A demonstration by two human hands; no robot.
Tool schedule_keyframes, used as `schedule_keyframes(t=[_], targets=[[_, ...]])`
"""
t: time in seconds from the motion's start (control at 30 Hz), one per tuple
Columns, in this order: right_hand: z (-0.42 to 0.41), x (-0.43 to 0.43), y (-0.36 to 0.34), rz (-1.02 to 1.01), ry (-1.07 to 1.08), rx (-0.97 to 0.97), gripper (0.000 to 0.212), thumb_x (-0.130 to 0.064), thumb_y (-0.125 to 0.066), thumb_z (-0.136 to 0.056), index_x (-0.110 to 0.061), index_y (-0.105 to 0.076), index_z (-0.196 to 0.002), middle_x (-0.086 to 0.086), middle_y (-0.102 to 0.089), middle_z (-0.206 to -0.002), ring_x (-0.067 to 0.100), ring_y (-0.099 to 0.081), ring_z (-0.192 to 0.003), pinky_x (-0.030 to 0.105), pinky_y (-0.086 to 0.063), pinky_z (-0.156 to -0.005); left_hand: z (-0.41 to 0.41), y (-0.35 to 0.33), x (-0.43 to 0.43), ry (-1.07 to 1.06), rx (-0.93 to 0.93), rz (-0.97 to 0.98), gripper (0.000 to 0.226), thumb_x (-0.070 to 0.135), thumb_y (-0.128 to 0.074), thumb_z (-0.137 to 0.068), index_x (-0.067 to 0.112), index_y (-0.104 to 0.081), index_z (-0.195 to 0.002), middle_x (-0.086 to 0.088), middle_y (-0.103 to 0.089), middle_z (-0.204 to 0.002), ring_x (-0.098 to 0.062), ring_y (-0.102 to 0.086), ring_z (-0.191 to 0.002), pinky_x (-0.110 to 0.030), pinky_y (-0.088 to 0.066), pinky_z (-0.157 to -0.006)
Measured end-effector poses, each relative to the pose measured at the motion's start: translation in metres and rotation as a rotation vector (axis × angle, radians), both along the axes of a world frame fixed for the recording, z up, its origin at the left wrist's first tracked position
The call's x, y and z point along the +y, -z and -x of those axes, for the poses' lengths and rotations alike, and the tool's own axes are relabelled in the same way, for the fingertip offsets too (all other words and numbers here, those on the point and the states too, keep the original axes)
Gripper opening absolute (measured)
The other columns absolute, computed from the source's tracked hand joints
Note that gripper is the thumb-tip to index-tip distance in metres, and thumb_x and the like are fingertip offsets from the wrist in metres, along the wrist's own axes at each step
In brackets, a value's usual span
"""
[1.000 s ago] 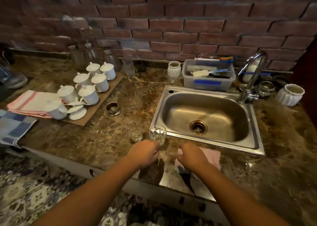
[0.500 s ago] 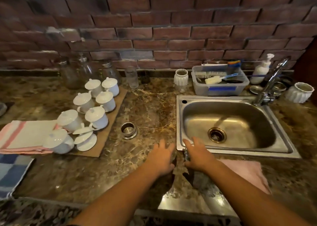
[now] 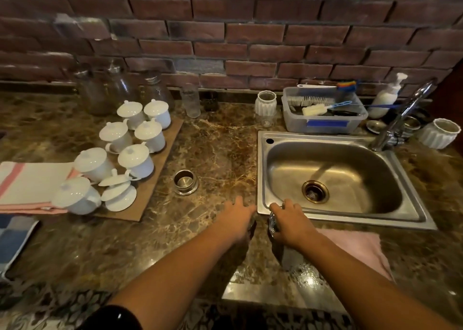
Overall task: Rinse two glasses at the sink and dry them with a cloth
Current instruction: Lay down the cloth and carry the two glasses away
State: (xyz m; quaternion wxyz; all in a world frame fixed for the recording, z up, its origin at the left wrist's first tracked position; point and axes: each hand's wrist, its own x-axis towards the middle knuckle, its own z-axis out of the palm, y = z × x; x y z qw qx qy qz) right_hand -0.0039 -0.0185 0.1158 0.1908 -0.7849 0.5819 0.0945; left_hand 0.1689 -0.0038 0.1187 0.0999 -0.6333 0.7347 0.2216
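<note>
Two small clear glasses stand on the marble counter at the front left corner of the steel sink (image 3: 262, 169). My left hand (image 3: 236, 220) closes over the left glass (image 3: 252, 224), of which only a dark sliver shows. Just to the right, my right hand (image 3: 292, 225) grips the right glass (image 3: 273, 223), whose side shows at my fingers. A pink cloth (image 3: 355, 249) lies flat on the counter in front of the sink, right of my right wrist. The faucet (image 3: 400, 119) stands at the sink's back right; no water is running.
A board (image 3: 160, 169) with several lidded white cups sits to the left, with folded towels (image 3: 32, 181) beyond it. A small metal cup (image 3: 186, 181) stands mid-counter. A plastic tub (image 3: 325, 121) of brushes, a soap dispenser (image 3: 385, 96), white ribbed pots and glass jars line the brick wall.
My right hand left the pink cloth and moved forward onto the right glass. My left hand came forward over the left glass. Both glasses are now mostly covered by my hands.
</note>
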Motion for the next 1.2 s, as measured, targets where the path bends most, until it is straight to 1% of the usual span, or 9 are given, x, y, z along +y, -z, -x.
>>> schedule_keyframes(t=[0.2, 0.37, 0.5, 0.57, 0.67, 0.8, 0.9, 1.07, 1.2], targets=[[-0.028, 0.002, -0.027, -0.037, -0.202, -0.061, 0.074, -0.044, -0.074, -0.078, -0.027, -0.038, -0.141, 0.012, -0.044, -0.134, 0.032, -0.044, -0.125, 0.039, -0.046, -0.101, -0.042, -0.021, 0.036, -0.207, 0.097, 0.036, 0.072, 0.030, -0.079, -0.082, 0.030, -0.041, -0.144, -0.013, -0.038, -0.142, -0.039, -0.041, -0.131, -0.046, -0.042, -0.108], [-0.098, 0.010, -0.040, -0.030, -0.452, -0.034, 0.073, -0.036, -0.073, -0.079, -0.026, -0.037, -0.142, 0.013, -0.040, -0.134, 0.036, -0.041, -0.127, 0.041, -0.044, -0.100, -0.097, -0.044, 0.090, -0.447, 0.050, 0.031, 0.072, 0.036, -0.072, -0.087, 0.032, -0.036, -0.150, -0.016, -0.031, -0.151, -0.044, -0.037, -0.136, -0.046, -0.038, -0.111], [-0.165, 0.036, -0.050, -0.006, -0.628, -0.051, 0.070, -0.037, -0.074, -0.079, -0.025, -0.040, -0.139, 0.014, -0.043, -0.134, 0.034, -0.043, -0.125, 0.040, -0.044, -0.097, -0.151, -0.059, 0.151, -0.628, 0.030, 0.005, 0.069, 0.046, -0.072, -0.086, 0.032, -0.041, -0.145, -0.014, -0.037, -0.141, -0.043, -0.042, -0.129, -0.045, -0.042, -0.106], [-0.199, 0.053, -0.056, -0.001, -0.707, -0.049, 0.071, -0.040, -0.073, -0.081, -0.023, -0.039, -0.140, 0.016, -0.042, -0.137, 0.036, -0.043, -0.126, 0.040, -0.042, -0.098, -0.178, -0.069, 0.180, -0.675, -0.001, 0.029, 0.069, 0.045, -0.073, -0.086, 0.028, -0.042, -0.145, -0.014, -0.040, -0.139, -0.040, -0.046, -0.128, -0.040, -0.043, -0.103], [-0.247, 0.080, -0.062, -0.003, -0.777, -0.051, 0.074, -0.040, -0.076, -0.080, -0.024, -0.039, -0.141, 0.015, -0.042, -0.137, 0.035, -0.042, -0.127, 0.039, -0.043, -0.098, -0.219, -0.080, 0.220, -0.728, -0.042, 0.031, 0.073, 0.038, -0.074, -0.086, 0.025, -0.040, -0.149, -0.017, -0.040, -0.146, -0.037, -0.044, -0.132, -0.037, -0.039, -0.107], [-0.304, 0.115, -0.066, -0.014, -0.781, -0.078, 0.070, -0.043, -0.077, -0.077, -0.027, -0.043, -0.136, 0.010, -0.046, -0.134, 0.029, -0.049, -0.119, 0.037, -0.049, -0.093, -0.284, -0.082, 0.260, -0.756, -0.042, 0.038, 0.076, 0.031, -0.080, -0.080, 0.027, -0.043, -0.147, -0.017, -0.039, -0.147, -0.038, -0.045, -0.132, -0.039, -0.040, -0.107], [-0.344, 0.139, -0.066, -0.004, -0.736, -0.092, 0.065, -0.036, -0.076, -0.080, -0.023, -0.045, -0.136, 0.010, -0.050, -0.133, 0.026, -0.052, -0.116, 0.033, -0.048, -0.089, -0.332, -0.075, 0.282, -0.740, -0.042, 0.049, 0.078, 0.031, -0.082, -0.079, 0.028, -0.042, -0.146, -0.016, -0.038, -0.146, -0.038, -0.045, -0.131, -0.039, -0.043, -0.103], [-0.389, 0.181, -0.060, 0.015, -0.580, -0.082, 0.068, -0.034, -0.075, -0.078, -0.025, -0.043, -0.138, 0.011, -0.045, -0.135, 0.029, -0.048, -0.121, 0.036, -0.048, -0.096, -0.396, -0.066, 0.308, -0.611, -0.024, 0.106, 0.074, 0.029, -0.082, -0.079, 0.032, -0.045, -0.143, -0.012, -0.040, -0.142, -0.037, -0.046, -0.127, -0.043, -0.049, -0.098], [-0.410, 0.202, -0.061, 0.025, -0.493, -0.069, 0.077, -0.039, -0.076, -0.077, -0.027, -0.039, -0.143, 0.010, -0.042, -0.139, 0.030, -0.047, -0.125, 0.039, -0.049, -0.101, -0.429, -0.070, 0.309, -0.555, 0.034, 0.107, 0.075, 0.028, -0.085, -0.075, 0.032, -0.048, -0.140, -0.012, -0.044, -0.138, -0.038, -0.051, -0.123, -0.043, -0.049, -0.099]])
